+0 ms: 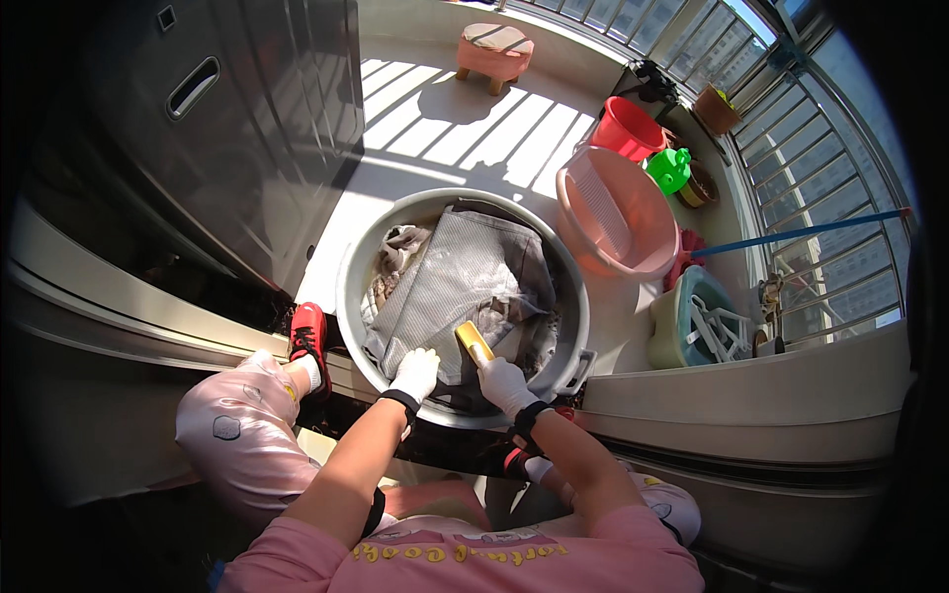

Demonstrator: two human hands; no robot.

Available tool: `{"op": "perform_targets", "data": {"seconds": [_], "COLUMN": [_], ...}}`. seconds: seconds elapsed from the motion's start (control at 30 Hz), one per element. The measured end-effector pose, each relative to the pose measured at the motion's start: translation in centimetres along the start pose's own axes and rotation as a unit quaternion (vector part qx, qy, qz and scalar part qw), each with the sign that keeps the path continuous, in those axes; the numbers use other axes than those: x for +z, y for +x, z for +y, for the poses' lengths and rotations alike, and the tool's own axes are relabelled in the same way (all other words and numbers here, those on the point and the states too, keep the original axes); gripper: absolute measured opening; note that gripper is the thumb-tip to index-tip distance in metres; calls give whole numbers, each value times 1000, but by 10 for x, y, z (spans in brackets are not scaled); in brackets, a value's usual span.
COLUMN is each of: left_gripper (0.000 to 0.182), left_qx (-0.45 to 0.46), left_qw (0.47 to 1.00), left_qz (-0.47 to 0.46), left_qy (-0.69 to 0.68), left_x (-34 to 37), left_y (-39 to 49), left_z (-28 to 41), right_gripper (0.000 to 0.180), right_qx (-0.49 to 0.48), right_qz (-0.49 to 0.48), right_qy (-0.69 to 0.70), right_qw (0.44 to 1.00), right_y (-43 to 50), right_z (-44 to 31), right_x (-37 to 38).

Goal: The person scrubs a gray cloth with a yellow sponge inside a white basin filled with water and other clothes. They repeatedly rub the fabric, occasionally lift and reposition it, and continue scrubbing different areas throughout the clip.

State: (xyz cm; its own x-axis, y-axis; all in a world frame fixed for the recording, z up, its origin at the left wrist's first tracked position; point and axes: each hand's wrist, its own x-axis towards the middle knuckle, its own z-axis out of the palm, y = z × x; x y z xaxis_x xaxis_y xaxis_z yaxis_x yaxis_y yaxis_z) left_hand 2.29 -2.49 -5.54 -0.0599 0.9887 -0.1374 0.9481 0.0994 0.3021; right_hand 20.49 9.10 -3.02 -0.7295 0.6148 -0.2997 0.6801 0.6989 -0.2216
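Observation:
A large round metal basin stands on the floor before me, filled with wet laundry. On top lies a spread grey cloth item with fine ribbing, its right side bunched. My left hand, in a white glove, holds the cloth down near the basin's front rim. The white-gloved right hand grips the handle of a yellow scrubbing brush, whose head lies over the lower part of the cloth. Its bristles are hidden underneath. Beige and patterned laundry shows at the basin's left.
Right of the basin are a pink washbasin with a built-in washboard, a red bucket, a green watering can and a tub with white hangers. A grey appliance stands left. A pink stool stands beyond.

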Motion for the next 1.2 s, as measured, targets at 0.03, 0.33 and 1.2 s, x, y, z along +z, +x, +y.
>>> {"op": "perform_targets", "data": {"seconds": [0.03, 0.33, 1.2], "left_gripper": [25, 46, 80], "left_qx": [6, 34, 55], "left_qw": [1000, 995, 957], "left_qz": [20, -93, -252], "left_qy": [1, -11, -133], "left_x": [0, -20, -49], "left_y": [1, 2, -7], "left_z": [0, -6, 28], "right_gripper": [48, 49, 93], "right_qx": [-21, 55, 151], "right_qz": [57, 35, -179], "right_qy": [-33, 37, 290], "right_qw": [998, 997, 928], "right_y": [-11, 53, -30], "right_z": [-4, -22, 3], "right_x": [5, -28, -35]}}
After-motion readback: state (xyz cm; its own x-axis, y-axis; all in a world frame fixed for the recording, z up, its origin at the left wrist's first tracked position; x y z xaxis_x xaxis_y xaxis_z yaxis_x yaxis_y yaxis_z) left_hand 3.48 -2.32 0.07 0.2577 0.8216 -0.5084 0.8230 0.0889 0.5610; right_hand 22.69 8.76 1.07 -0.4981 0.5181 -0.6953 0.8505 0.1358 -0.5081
